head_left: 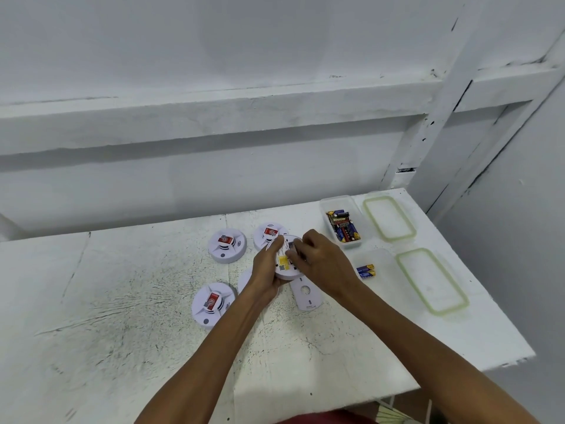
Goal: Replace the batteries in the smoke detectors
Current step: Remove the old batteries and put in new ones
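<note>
My left hand (265, 272) grips a white smoke detector (286, 268) turned back side up, showing a yellow label. The fingers of my right hand (318, 260) curl over its battery bay; what they pinch is hidden. Its white backplate (306, 294) lies on the table just below. Three more detectors with red stickers sit face up: one at the back left (227, 245), one behind my hands (269, 235), one at the front left (212, 303). Two blue batteries (366, 271) lie in a clear tub right of my right hand.
A clear tub (340, 220) full of several batteries stands at the back right of the white table (122, 301). Two green-rimmed lids (389, 218) (431, 280) lie along the right edge. Another white piece (244, 278) peeks out behind my left wrist.
</note>
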